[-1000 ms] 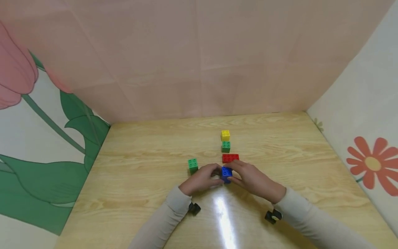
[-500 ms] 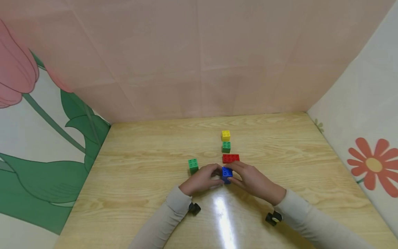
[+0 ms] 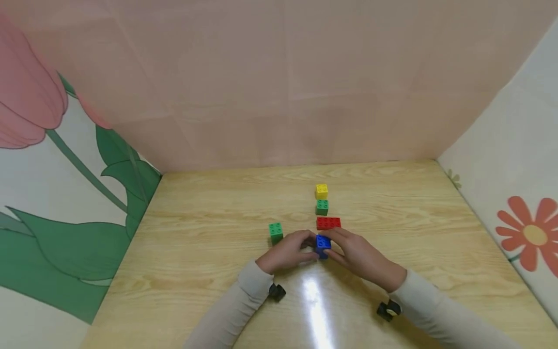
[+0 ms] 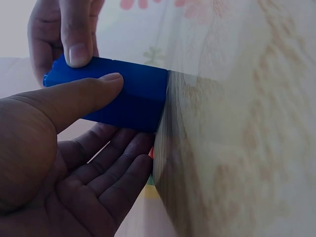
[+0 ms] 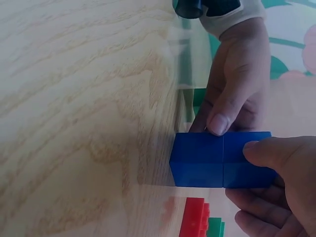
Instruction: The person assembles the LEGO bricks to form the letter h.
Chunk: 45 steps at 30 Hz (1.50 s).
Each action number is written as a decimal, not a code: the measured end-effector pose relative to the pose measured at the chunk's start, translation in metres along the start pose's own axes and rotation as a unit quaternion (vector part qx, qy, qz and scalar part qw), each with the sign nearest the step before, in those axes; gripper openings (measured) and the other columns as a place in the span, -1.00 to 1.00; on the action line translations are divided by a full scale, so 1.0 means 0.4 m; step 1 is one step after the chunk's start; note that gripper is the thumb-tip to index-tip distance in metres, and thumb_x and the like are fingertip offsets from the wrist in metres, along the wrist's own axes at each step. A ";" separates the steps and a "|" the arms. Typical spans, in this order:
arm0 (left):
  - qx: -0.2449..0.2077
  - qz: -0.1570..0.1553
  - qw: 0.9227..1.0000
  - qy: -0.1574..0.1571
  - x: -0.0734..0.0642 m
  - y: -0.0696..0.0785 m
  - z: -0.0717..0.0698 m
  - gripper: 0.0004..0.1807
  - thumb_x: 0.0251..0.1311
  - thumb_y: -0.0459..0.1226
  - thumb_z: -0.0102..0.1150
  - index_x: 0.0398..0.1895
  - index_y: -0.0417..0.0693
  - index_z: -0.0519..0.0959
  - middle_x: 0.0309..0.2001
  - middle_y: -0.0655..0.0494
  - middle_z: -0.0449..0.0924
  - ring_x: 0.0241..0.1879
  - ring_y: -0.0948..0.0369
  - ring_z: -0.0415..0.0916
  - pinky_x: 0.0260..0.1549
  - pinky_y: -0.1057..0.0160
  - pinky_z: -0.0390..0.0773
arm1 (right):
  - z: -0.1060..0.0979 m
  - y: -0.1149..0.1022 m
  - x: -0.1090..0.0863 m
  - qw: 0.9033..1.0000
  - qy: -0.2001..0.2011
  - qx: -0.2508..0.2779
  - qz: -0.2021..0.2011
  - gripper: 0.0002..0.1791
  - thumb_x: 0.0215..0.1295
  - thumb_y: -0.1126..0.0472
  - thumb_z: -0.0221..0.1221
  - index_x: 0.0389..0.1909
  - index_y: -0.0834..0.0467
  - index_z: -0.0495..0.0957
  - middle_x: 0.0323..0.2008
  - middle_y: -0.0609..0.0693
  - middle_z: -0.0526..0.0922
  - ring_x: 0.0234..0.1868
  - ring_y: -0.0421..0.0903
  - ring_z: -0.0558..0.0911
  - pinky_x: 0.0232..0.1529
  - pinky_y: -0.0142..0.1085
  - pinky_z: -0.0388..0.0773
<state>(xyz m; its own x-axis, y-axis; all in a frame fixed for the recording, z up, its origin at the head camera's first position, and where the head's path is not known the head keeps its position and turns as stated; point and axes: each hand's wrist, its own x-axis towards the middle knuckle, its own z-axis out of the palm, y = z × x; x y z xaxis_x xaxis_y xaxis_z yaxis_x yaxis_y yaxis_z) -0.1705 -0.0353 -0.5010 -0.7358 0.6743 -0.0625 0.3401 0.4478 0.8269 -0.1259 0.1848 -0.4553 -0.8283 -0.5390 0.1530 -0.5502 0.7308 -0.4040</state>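
Two blue toy bricks (image 5: 197, 160), stacked one on the other, stand upright on the wooden table, as the seam in the right wrist view shows. My left hand (image 3: 289, 251) holds the stack low from the left, its thumb (image 4: 101, 91) along one side and the other fingers behind. From the right, my right hand (image 3: 362, 254) pinches the upper brick between thumb (image 5: 261, 150) and fingers. In the head view only the studded top and front of the stack show between the hands.
Behind the stack lie a red brick (image 3: 329, 223), a smaller green brick (image 3: 322, 207) and a yellow brick (image 3: 321, 191), in a row going back. Another green brick (image 3: 276, 232) stands left, close to my left hand. Walls border the table (image 3: 209, 218) at back and sides.
The head view has shifted slightly, so everything sits a little further right in it. Both hands keep the same hold on the blue bricks.
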 end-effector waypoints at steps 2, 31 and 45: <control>0.000 -0.002 1.000 -0.001 0.000 0.002 -0.002 -0.62 0.25 -0.10 0.29 0.09 0.08 0.49 -0.01 0.34 0.54 0.06 0.37 0.48 0.07 0.39 0.44 | 0.002 0.001 0.000 1.000 0.002 0.000 0.000 -0.49 0.26 0.10 0.32 0.19 0.16 0.49 0.08 0.06 0.58 0.03 -0.04 0.62 -0.06 -0.19 0.61; 0.028 0.025 0.999 0.014 -0.014 0.028 -0.022 -0.57 0.25 -0.04 0.27 0.14 0.07 0.50 0.05 0.33 0.53 0.12 0.31 0.46 0.11 0.36 0.42 | 0.010 0.003 -0.003 1.000 0.027 0.015 0.001 -0.46 0.24 0.01 0.32 0.18 0.14 0.49 0.08 0.03 0.56 0.03 -0.05 0.61 -0.07 -0.17 0.62; 0.026 0.035 0.999 0.020 -0.021 0.051 -0.043 -0.53 0.25 0.00 0.25 0.18 0.11 0.47 0.11 0.32 0.51 0.14 0.36 0.43 0.12 0.36 0.41 | -0.010 0.004 0.000 0.996 0.073 0.036 -0.035 -0.50 0.37 -0.08 0.17 0.19 0.13 0.49 0.08 0.00 0.56 0.03 -0.03 0.61 -0.06 -0.13 0.60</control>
<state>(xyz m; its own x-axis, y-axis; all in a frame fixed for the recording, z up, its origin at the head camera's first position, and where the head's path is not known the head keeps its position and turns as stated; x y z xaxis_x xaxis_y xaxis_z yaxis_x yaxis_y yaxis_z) -0.1676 -0.0419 -0.4739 -0.7319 0.6811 0.0185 0.4206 0.4303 0.7988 -0.1272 0.1876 -0.4524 -0.7974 -0.5178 0.3100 -0.6027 0.6584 -0.4509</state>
